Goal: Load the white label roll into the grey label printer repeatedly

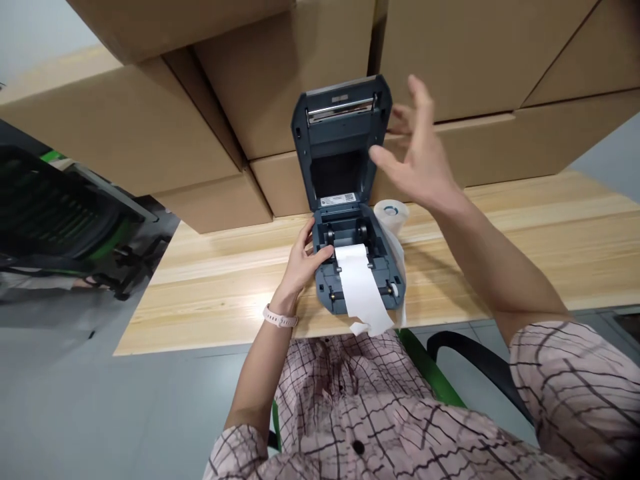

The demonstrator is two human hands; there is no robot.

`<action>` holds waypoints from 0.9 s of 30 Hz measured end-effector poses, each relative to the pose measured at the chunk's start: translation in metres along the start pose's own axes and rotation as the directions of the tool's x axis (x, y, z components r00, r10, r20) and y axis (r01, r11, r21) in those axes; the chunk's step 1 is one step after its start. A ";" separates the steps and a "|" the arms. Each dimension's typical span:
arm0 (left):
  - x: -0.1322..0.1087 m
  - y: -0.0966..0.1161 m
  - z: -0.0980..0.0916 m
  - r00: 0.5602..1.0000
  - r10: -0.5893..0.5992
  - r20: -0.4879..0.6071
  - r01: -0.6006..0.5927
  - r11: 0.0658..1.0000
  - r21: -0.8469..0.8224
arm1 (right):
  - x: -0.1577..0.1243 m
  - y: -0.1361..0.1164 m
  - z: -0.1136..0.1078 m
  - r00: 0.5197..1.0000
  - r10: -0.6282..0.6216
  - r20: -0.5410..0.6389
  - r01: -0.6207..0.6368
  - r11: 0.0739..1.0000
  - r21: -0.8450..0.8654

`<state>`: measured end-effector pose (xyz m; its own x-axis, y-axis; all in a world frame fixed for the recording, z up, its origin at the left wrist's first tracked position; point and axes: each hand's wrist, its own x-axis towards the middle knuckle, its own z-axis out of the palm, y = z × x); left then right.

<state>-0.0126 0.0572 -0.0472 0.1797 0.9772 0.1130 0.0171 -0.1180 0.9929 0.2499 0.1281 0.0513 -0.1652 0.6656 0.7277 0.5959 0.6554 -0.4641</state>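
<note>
A dark grey label printer (324, 283) sits on the wooden table with its lid (336, 143) raised. From its inside a white paper strip (363, 290) runs forward over the front edge, its end torn. My left hand (303, 262) grips the left side of the printer's base, thumb over the rim beside the strip. My right hand (420, 157) is at the lid's right edge, fingers spread; whether a fingertip touches the lid, I cannot tell. Right of the base stands a paper roll (391, 212) with a loose length hanging down along the printer's side.
Stacked cardboard boxes (315, 80) rise along the back of the wooden table (215, 287). A green and black chair (445, 373) is beneath me. On the left, another black chair (65, 207) stands on the grey floor.
</note>
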 end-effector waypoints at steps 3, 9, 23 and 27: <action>0.000 -0.003 0.001 1.000 0.009 -0.012 -0.009 1.000 0.014 | -0.024 -0.030 -0.014 0.997 0.049 -0.065 -0.050 0.999 -0.010; 0.002 -0.010 0.000 0.999 0.027 -0.032 -0.027 1.000 0.004 | -0.057 -0.043 0.017 0.801 -0.138 0.583 0.180 0.984 -0.015; -0.001 -0.012 -0.007 0.998 0.042 0.047 -0.038 0.995 -0.088 | -0.047 -0.028 0.009 0.591 -0.185 0.785 -0.092 0.951 0.294; -0.003 -0.012 -0.008 0.999 0.019 0.027 -0.017 0.996 -0.084 | -0.053 -0.016 -0.039 0.711 -0.247 0.659 -0.267 0.772 0.577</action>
<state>-0.0216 0.0572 -0.0595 0.2069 0.9696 0.1306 -0.0682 -0.1189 0.9906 0.2798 0.0681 0.0398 -0.7820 0.5468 0.2992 0.0507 0.5343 -0.8438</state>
